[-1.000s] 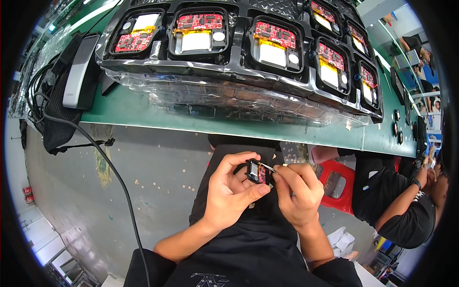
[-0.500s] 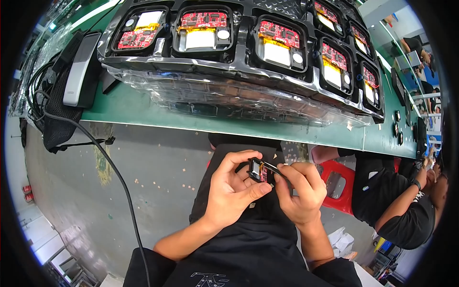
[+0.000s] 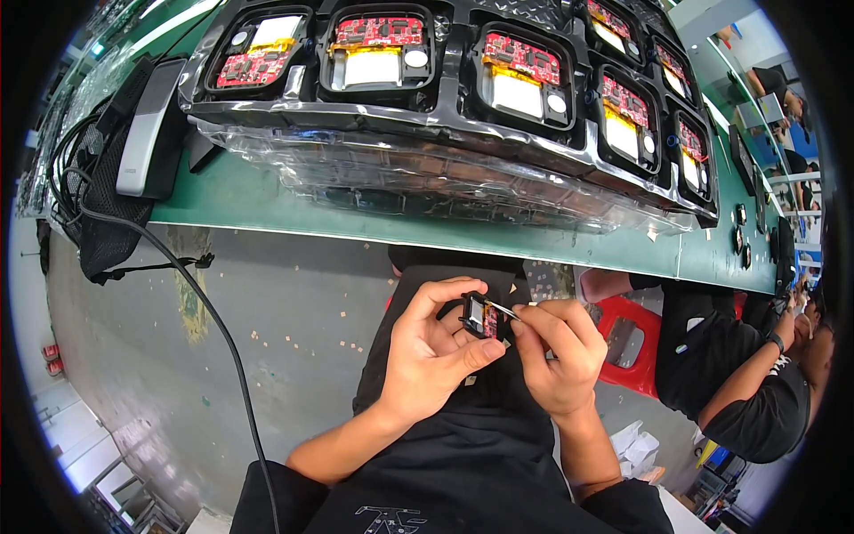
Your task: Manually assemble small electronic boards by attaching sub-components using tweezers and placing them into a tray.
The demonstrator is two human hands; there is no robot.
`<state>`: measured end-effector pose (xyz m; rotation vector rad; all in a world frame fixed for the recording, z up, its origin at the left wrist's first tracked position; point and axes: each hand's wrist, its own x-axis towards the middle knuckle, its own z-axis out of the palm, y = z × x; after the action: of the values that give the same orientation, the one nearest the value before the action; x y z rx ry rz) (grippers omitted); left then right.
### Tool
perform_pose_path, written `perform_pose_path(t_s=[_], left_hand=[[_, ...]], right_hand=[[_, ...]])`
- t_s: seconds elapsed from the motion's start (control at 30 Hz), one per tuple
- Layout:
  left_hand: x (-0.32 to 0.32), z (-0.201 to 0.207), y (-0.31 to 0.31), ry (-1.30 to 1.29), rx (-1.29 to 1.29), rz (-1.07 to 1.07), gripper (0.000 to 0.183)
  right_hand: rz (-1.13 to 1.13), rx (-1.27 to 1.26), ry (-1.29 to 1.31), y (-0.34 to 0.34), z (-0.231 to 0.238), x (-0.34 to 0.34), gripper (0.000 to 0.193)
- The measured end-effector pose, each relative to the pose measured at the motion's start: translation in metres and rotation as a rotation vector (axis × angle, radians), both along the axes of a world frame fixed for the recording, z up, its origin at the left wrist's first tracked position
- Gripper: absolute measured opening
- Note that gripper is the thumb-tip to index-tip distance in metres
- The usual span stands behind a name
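Observation:
Over my lap, my left hand (image 3: 429, 354) is closed around the edges of a small black device housing (image 3: 469, 313). The housing's open side is turned toward my right hand and shows a red circuit board (image 3: 490, 324), a pale part and a bit of yellow tape. Pinched between the thumb and fingers of my right hand (image 3: 566, 358) is a thin pair of tweezers (image 3: 503, 310). Their tip reaches the upper edge of the board, near the yellow tape; whether it touches cannot be made out.
Stacked black trays (image 3: 374, 114) of similar open housings stand on the green table (image 3: 294, 218) ahead. A grey-and-black device (image 3: 151, 133) and a black cable (image 3: 213, 311) are at left. A co-worker (image 3: 756, 383) sits at right by a red stool (image 3: 627, 343). Paper scraps dot the floor.
The tweezers have turned slightly, and more of their bright metal tip shows. My right hand has shifted a little; my left hand and the housing stay almost still.

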<state>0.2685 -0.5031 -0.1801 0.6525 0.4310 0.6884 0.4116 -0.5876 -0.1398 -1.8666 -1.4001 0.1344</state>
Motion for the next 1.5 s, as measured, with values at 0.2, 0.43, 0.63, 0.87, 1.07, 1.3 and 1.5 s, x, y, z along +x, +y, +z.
perform_pose_path(t_s=[0.2,0.43,0.63,0.87,1.07,1.3,1.5], left_hand=[[-0.001,-0.002,-0.002,0.013,-0.018,-0.01,0.054],[-0.001,0.0,0.001,0.013,0.113,0.032,0.057],[0.004,0.014,0.002,0.294,0.761,0.243,0.05],[0.011,0.02,0.0,0.241,1.095,0.48,0.056],[0.007,-0.001,-0.01,0.29,0.9,0.248,0.062],[0.016,-0.018,-0.011,0.401,0.866,-0.056,0.052],[0.02,-0.016,-0.009,0.368,0.822,-0.062,0.048]], right_hand=[[-0.011,0.004,0.004,0.0,-0.003,-0.002,0.023],[0.032,-0.039,-0.161,0.0,0.007,-0.001,0.023],[0.056,-0.021,0.19,-0.014,0.033,0.008,0.026],[0.172,0.003,0.0,0.003,0.073,-0.003,0.027],[0.045,0.31,-0.389,0.026,0.14,0.016,0.038],[0.169,0.219,-0.478,0.143,0.162,0.052,0.014],[0.251,0.004,-0.478,0.153,0.164,0.068,0.02]])
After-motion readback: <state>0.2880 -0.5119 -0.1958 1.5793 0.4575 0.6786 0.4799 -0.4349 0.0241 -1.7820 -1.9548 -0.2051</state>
